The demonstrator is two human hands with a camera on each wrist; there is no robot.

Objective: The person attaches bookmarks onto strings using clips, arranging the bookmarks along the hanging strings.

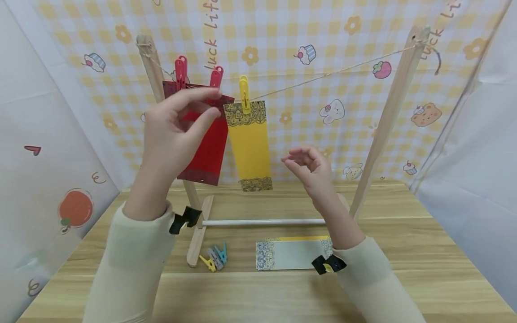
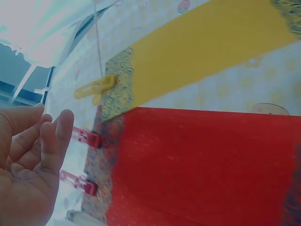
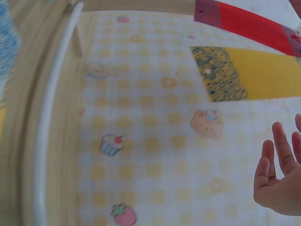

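Observation:
A yellow paper strip (image 1: 251,148) with dark lace-pattern ends hangs from the string by a yellow clothespin (image 1: 244,95). Left of it hangs a red paper piece (image 1: 206,154), held by two pink clothespins (image 1: 181,72). My left hand (image 1: 173,128) is raised in front of the red paper, thumb and fingers apart with nothing between them; in the left wrist view it is near the pink clothespins (image 2: 83,182). To the right of the yellow strip, my right hand (image 1: 308,172) hovers in the air, its fingers loosely bent and holding nothing.
The string (image 1: 323,77) runs between two wooden posts (image 1: 389,121), joined low down by a white rod (image 1: 262,222). On the table (image 1: 226,296) lie several small clothespins (image 1: 216,258) and a pale blue strip (image 1: 296,255) over a yellow one (image 1: 299,238).

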